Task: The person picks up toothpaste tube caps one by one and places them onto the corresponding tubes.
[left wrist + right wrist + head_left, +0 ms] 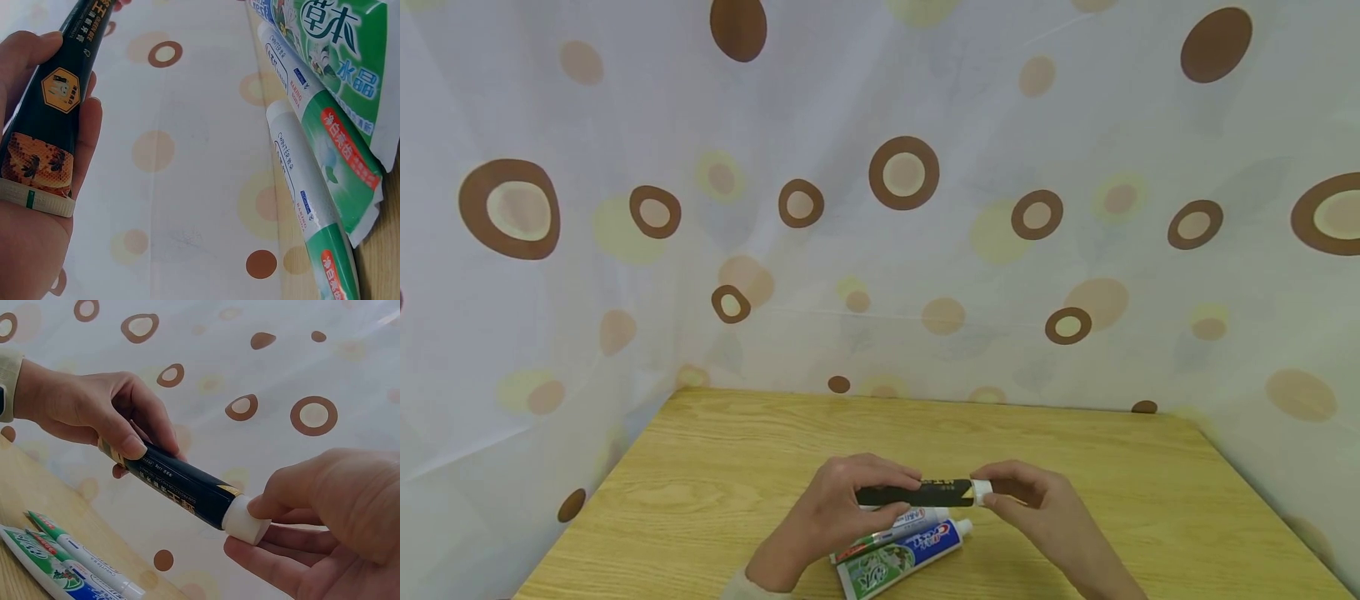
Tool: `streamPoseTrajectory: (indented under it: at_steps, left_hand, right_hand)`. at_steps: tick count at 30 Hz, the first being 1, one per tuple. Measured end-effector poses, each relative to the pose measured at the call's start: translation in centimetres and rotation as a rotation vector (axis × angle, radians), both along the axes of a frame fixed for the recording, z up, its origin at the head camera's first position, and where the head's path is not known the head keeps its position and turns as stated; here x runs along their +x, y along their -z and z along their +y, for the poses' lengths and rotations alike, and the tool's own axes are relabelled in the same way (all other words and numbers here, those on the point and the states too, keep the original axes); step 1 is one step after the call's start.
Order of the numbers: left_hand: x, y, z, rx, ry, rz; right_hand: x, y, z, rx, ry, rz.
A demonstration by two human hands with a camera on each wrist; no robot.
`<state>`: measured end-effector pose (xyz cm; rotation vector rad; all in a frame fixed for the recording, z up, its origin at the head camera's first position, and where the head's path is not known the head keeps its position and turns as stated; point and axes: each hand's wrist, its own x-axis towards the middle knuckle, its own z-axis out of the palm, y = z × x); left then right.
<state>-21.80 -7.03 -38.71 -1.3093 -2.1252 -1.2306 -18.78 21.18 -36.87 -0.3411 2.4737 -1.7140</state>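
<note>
A black toothpaste tube [951, 493] with gold lettering is raised above the table, lying nearly level in the head view. My left hand [829, 512] grips its flat tail half, thumb on one side and fingers on the other. At the other end, my right hand [1047, 510] pinches the white cap [245, 520] between thumb and fingers. The cap sits at the tube's mouth. Below the left hand, a green and blue toothpaste tube [898, 560] lies on the table. Beside it are two white and green toothpaste tubes [306, 187], partly hidden by the left hand in the head view.
The wooden table [737, 433] carries the lying tubes near its front. A white curtain [970, 125] with brown and yellow circles hangs behind the table and along both sides.
</note>
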Motion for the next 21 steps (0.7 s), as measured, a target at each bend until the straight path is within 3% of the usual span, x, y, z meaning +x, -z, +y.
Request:
streamPoseTrajectory:
  at_steps: [15, 21]
  left_hand:
    - [-0.06, -0.08, 0.12, -0.002, 0.008, 0.016]
    - [-0.06, -0.03, 0.05, 0.01, 0.013, -0.018]
  right_hand:
    - [0.13, -0.22, -0.18, -0.052, 0.031, -0.011]
    - [0.12, -0.3, -0.06, -0.063, 0.022, -0.022]
